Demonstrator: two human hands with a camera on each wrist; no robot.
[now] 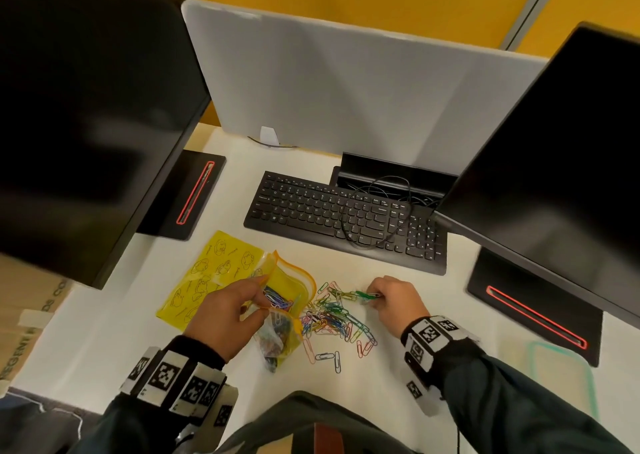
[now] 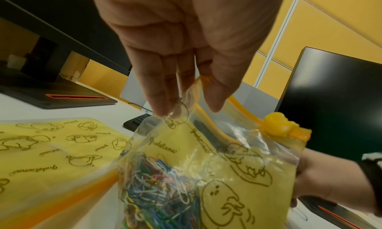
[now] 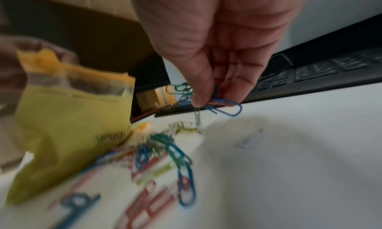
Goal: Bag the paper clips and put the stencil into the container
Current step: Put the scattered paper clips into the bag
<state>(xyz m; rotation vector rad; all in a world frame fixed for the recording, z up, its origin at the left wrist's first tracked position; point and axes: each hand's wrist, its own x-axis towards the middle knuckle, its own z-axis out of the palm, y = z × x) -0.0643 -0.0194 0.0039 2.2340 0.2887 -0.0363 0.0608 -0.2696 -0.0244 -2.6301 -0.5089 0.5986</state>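
A yellow sheet [image 1: 207, 273] lies flat on the table [image 1: 433, 315]; the left hand [image 1: 225, 315] pinches the bag [image 1: 287, 301] open, clips inside; loose clips [image 1: 332, 322] lie beside it; the right hand [image 1: 394, 301] pinches a few clips [image 3: 186, 92], low over the table.

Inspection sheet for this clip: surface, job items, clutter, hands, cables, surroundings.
Surface: white desk, loose paper clips scattered in the middle.
Job's things: zip bag held open, clips already inside; flat yellow printed sheet beside it, stencil or spare bag, cannot tell; clear container with a green rim at the right edge.
Clutter: keyboard.
Hands: left hand pinches the bag's mouth; right hand pinches a bunch of clips.
Cables: black cable looped over the keyboard.
Surroundings: two dark monitors, grey divider.
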